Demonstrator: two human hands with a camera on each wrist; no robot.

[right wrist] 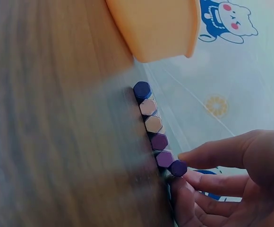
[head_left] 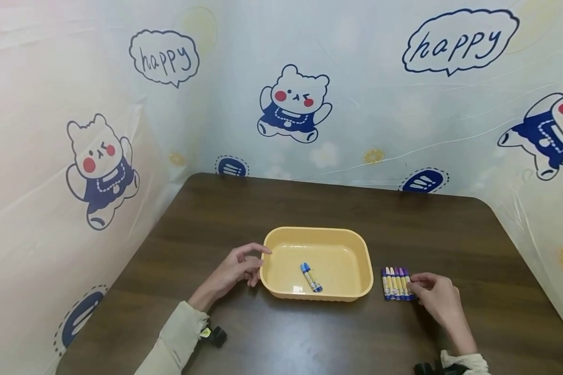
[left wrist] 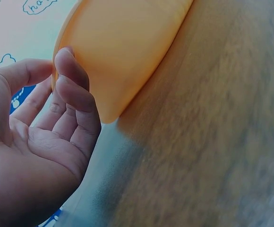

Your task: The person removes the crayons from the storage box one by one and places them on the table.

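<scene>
A yellow plastic basin [head_left: 315, 297] stands mid-table with two blue-tipped crayons [head_left: 311, 277] lying in it. My left hand [head_left: 236, 270] holds the basin's left rim between thumb and fingers; in the left wrist view the fingertips [left wrist: 71, 66] are at the basin wall [left wrist: 123, 52]. Right of the basin, several crayons [head_left: 394, 284] lie side by side in a row, with dark blue, pale and purple ends. At the row's right end my right hand [head_left: 440, 301] pinches a dark purple crayon [right wrist: 178, 168], which sits close against its purple neighbour [right wrist: 165, 159].
Everything rests on a dark brown wooden table [head_left: 286, 338]. Behind and to the left hangs a pale printed curtain [head_left: 356, 114] with cartoon bears, along the table's edges. Black camera straps [head_left: 216, 336] sit at the wrists.
</scene>
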